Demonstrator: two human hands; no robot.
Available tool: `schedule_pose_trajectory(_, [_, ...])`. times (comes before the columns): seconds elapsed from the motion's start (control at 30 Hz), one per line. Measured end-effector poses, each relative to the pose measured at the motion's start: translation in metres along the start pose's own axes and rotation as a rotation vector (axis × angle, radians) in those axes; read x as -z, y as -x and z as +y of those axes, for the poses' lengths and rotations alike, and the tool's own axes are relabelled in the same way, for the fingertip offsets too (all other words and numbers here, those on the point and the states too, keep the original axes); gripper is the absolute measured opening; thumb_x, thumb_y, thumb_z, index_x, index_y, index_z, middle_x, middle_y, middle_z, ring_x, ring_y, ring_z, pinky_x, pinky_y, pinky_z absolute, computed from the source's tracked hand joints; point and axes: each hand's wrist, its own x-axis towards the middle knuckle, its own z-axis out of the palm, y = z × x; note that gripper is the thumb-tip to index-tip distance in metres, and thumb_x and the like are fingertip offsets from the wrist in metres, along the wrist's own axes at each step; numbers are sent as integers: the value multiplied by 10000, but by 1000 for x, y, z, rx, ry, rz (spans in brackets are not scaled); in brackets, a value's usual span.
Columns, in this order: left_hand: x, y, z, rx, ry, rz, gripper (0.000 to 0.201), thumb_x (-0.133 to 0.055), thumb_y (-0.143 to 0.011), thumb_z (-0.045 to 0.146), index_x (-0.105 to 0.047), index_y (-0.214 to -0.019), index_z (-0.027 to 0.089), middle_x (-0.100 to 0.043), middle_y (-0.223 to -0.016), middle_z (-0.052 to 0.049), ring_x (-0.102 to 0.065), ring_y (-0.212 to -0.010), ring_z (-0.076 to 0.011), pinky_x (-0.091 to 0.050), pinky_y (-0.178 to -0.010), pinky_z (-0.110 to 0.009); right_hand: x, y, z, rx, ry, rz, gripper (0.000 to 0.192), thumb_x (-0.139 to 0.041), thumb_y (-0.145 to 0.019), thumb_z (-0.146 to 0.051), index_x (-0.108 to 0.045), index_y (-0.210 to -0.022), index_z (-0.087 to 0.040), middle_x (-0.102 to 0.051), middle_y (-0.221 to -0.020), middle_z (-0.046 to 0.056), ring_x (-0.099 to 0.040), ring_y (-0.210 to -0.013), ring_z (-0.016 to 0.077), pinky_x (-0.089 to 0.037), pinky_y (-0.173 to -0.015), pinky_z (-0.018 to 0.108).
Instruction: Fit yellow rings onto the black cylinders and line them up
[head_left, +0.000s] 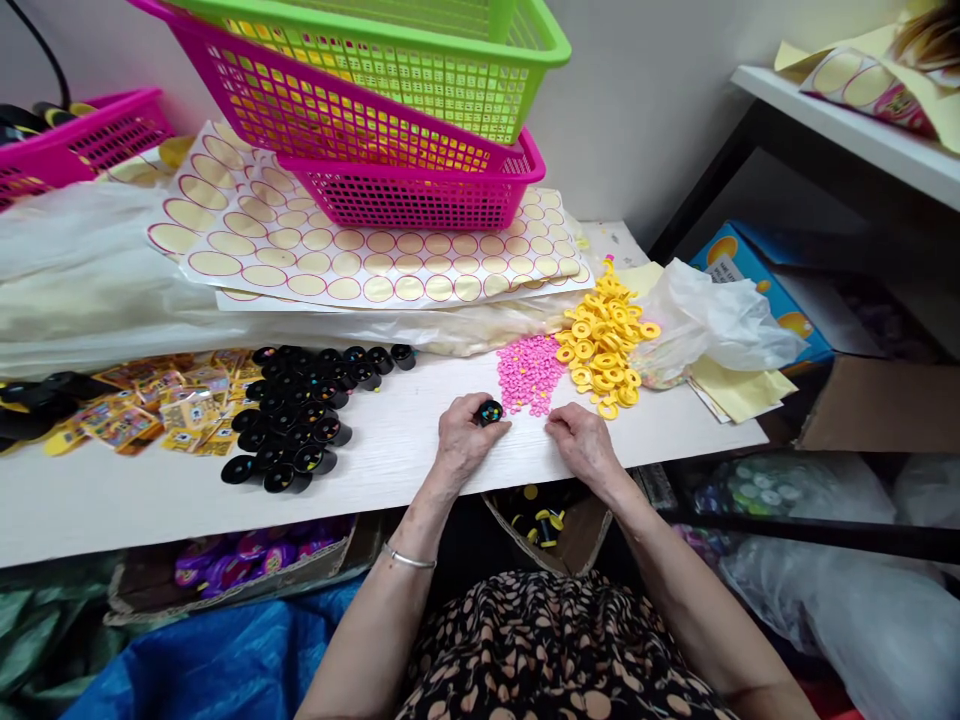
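Observation:
My left hand (466,436) is closed around a small black cup (490,412), with colored bits showing inside its round mouth. Just right of it, my right hand (583,440) has its thumb and fingertips pinched together at the near edge of a spread of tiny pink pieces (531,372). Whatever may be between those fingertips is too small to make out. Beyond the right hand lies a heap of yellow ring-shaped plastic parts (606,340). To the left, several black cups (300,410) stand grouped on the white table (405,450), many with colored bits inside.
Printed packets (187,405) lie at the table's left. Pink baskets (420,190) and a green basket (517,95) are stacked behind, on sticker sheets (375,265). A plastic bag (720,310) and a blue box (765,290) sit right. Below the edge is a carton (592,530).

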Motion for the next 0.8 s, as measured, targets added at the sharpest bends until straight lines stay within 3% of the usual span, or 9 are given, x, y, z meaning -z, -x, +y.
schedule_pose_trajectory(0.2, [-1,0,-2,-43,-10,-5,360,-759,-567,260,-656,-909,210,-645,-890,-30,-584,-834,-183,-469,-762,-314,-5,1,-12,98,32,56,155,-441,-818,-178,-595,-800,-188,-583,-810,38,-546,-747,158,-388,-677,253])
schedule_pose_trajectory(0.4, [2,0,5,-90,-73,-41,267,-718,-614,264,-664,-872,217,-653,-801,-19,-561,-778,-177,-458,-725,-310,-8,-18,-51,386,-93,38,157,-439,-851,-195,-593,-823,-195,-554,-796,30,-514,-811,157,-392,-725,254])
schedule_pose_trajectory(0.8, [4,1,7,-123,-71,-76,284,-626,-615,131,-664,-872,245,-677,-830,8,-555,-805,-183,-444,-765,-315,-2,-31,-70,489,200,-129,195,-455,-835,-144,-643,-802,-186,-543,-756,33,-468,-780,164,-350,-686,264])
